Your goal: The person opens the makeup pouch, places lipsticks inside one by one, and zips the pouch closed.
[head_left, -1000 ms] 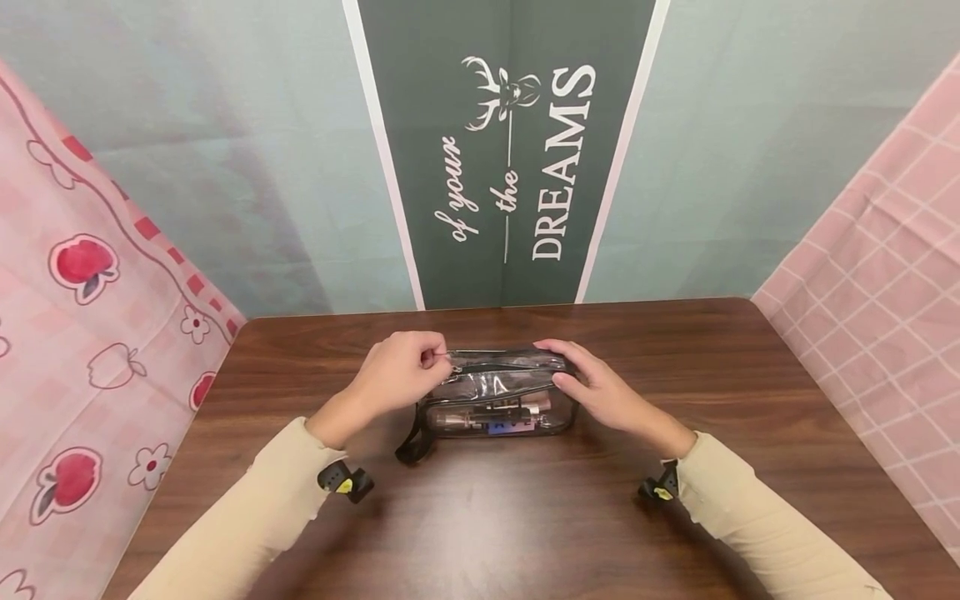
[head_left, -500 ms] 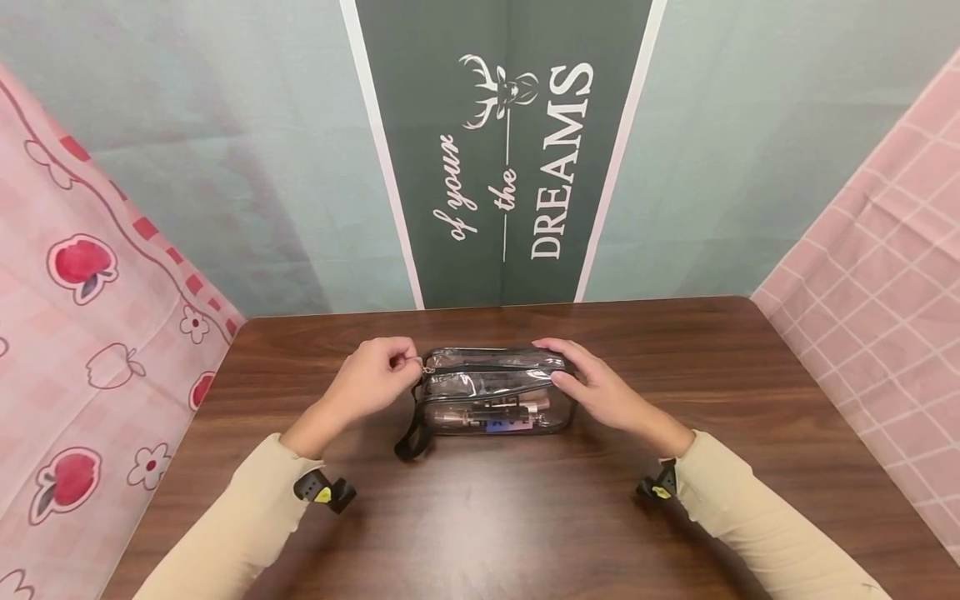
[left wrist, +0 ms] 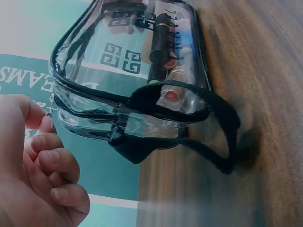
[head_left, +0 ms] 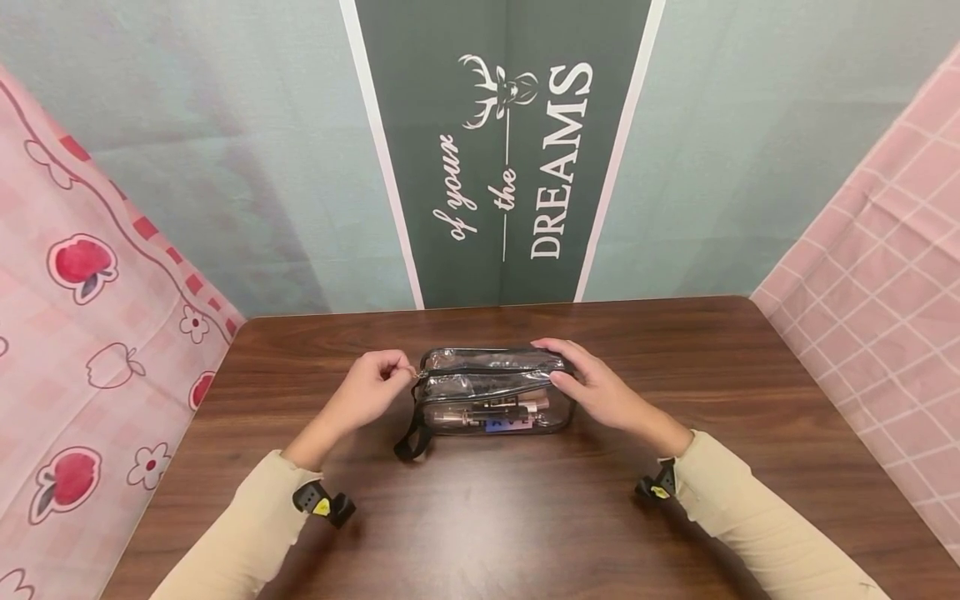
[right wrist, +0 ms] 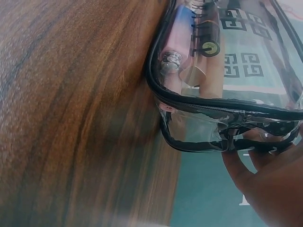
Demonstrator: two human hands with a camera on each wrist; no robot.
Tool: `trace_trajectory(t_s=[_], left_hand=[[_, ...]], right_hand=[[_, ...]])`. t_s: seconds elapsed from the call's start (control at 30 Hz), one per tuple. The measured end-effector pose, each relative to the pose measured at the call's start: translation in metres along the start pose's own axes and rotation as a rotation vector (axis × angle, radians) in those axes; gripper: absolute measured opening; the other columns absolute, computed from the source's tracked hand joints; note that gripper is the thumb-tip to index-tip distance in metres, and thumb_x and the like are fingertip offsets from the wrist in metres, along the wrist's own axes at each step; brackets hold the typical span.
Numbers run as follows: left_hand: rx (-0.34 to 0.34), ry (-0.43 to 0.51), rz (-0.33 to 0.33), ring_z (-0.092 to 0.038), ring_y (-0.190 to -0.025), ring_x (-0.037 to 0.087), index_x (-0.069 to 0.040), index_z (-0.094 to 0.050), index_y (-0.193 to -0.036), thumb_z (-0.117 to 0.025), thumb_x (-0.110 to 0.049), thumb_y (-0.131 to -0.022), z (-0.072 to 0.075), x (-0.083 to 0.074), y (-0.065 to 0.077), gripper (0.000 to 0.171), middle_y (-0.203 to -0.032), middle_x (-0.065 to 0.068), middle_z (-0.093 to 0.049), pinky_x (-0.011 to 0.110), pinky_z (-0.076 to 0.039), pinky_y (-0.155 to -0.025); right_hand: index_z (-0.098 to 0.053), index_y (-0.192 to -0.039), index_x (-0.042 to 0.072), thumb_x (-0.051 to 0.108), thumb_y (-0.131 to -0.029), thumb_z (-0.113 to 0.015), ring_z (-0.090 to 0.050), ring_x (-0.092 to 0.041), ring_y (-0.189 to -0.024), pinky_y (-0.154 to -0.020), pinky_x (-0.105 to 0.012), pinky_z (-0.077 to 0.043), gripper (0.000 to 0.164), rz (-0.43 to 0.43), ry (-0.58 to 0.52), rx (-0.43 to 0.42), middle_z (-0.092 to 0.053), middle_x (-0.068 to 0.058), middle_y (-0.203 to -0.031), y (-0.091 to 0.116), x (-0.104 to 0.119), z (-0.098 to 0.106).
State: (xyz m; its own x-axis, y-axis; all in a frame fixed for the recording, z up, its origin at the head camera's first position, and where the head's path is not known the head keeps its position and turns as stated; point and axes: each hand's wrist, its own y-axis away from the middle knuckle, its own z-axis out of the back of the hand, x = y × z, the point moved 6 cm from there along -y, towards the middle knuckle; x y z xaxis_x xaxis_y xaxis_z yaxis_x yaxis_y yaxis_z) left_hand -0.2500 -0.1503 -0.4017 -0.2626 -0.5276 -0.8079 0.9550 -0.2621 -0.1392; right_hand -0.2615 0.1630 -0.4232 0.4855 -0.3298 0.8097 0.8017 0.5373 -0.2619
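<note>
A clear zip pouch with black piping stands on the table, its zipper along the top. My left hand is at the pouch's left end; thumb and index finger pinch the small metal zipper pull, the other fingers curled. My right hand grips the top right corner, thumb on the near side and fingers at the far side. Through the plastic show several cosmetic items, including a dark tube and a pink-and-blue item. A black strap loop hangs from the left end.
The brown wooden table carries the pouch near its back edge. Behind it hangs a green cloth backdrop with white lettering. Pink patterned cloths hang at the left and right. Both wrists wear black camera mounts.
My left hand has drawn the zipper pull leftward along the top to the pouch's left end and now sits slightly lower. My right hand has kept its hold on the right end.
</note>
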Motion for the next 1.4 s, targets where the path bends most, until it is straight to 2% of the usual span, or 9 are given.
trace_trajectory(t_s=[0.17,0.3,0.47,0.63,0.77,0.97,1.1,1.4], left_hand=[[-0.011,0.014,0.041,-0.039,-0.059,0.012,-0.013,-0.049,-0.066,-0.056,0.0,-0.09,-0.002,0.011,0.004,0.028,-0.06,-0.005,-0.038,0.026,-0.033,-0.059],[-0.01,0.018,0.064,-0.04,-0.06,0.012,-0.012,-0.05,-0.066,-0.057,0.0,-0.09,-0.004,0.022,0.006,0.028,-0.06,-0.005,-0.038,0.027,-0.034,-0.06],[0.008,0.039,0.092,-0.04,-0.062,0.012,-0.01,-0.051,-0.067,-0.057,0.001,-0.09,-0.008,0.03,0.009,0.027,-0.061,-0.005,-0.038,0.027,-0.035,-0.063],[0.038,0.036,0.097,-0.04,-0.062,0.012,-0.004,-0.054,-0.07,-0.056,0.001,-0.09,-0.012,0.035,0.009,0.021,-0.061,-0.006,-0.038,0.027,-0.034,-0.063],[0.075,0.027,0.102,-0.039,-0.061,0.012,-0.005,-0.055,-0.07,-0.055,0.0,-0.091,-0.016,0.039,0.01,0.021,-0.061,-0.007,-0.038,0.027,-0.033,-0.063],[0.104,0.015,0.099,-0.04,-0.063,0.012,-0.007,-0.057,-0.071,-0.055,-0.001,-0.091,-0.022,0.04,0.011,0.021,-0.064,-0.007,-0.041,0.027,-0.033,-0.063],[0.126,0.004,0.109,-0.042,-0.064,0.011,-0.01,-0.057,-0.07,-0.055,-0.002,-0.091,-0.027,0.041,0.012,0.022,-0.065,-0.007,-0.043,0.027,-0.035,-0.063],[0.135,0.002,0.116,-0.045,-0.068,0.011,-0.009,-0.058,-0.072,-0.056,-0.002,-0.091,-0.03,0.038,0.013,0.021,-0.068,-0.006,-0.047,0.027,-0.036,-0.065]], right_hand=[[-0.05,-0.146,0.005,0.006,-0.103,-0.057,-0.051,-0.024,-0.121,-0.101,-0.021,-0.039,0.044,-0.015,0.0,0.004,-0.054,-0.01,-0.14,0.0,0.0,0.0],[-0.05,-0.147,0.007,0.007,-0.104,-0.057,-0.051,-0.024,-0.119,-0.1,-0.022,-0.04,0.044,-0.015,-0.002,0.007,-0.054,-0.01,-0.139,0.0,0.0,0.0],[-0.051,-0.147,0.011,0.007,-0.104,-0.057,-0.051,-0.024,-0.12,-0.1,-0.022,-0.04,0.044,-0.009,-0.01,0.007,-0.054,-0.011,-0.139,0.0,0.001,0.0],[-0.051,-0.147,0.009,0.006,-0.103,-0.057,-0.051,-0.023,-0.12,-0.1,-0.021,-0.04,0.044,-0.002,-0.018,0.003,-0.054,-0.012,-0.139,0.001,0.0,0.0],[-0.051,-0.146,0.01,0.006,-0.103,-0.057,-0.051,-0.023,-0.12,-0.1,-0.021,-0.04,0.044,0.0,-0.015,0.003,-0.055,-0.011,-0.138,0.001,-0.001,0.0],[-0.051,-0.145,0.004,0.005,-0.103,-0.057,-0.051,-0.023,-0.12,-0.1,-0.021,-0.04,0.043,0.009,-0.016,0.001,-0.055,-0.013,-0.138,0.0,0.0,0.0],[-0.051,-0.146,0.006,0.005,-0.103,-0.057,-0.051,-0.024,-0.121,-0.1,-0.021,-0.04,0.043,0.0,-0.009,0.001,-0.055,-0.013,-0.138,0.001,0.0,0.0],[-0.051,-0.145,0.002,0.004,-0.103,-0.057,-0.053,-0.02,-0.12,-0.099,-0.02,-0.041,0.043,0.024,-0.009,0.004,-0.054,-0.016,-0.139,0.001,0.001,0.0]])
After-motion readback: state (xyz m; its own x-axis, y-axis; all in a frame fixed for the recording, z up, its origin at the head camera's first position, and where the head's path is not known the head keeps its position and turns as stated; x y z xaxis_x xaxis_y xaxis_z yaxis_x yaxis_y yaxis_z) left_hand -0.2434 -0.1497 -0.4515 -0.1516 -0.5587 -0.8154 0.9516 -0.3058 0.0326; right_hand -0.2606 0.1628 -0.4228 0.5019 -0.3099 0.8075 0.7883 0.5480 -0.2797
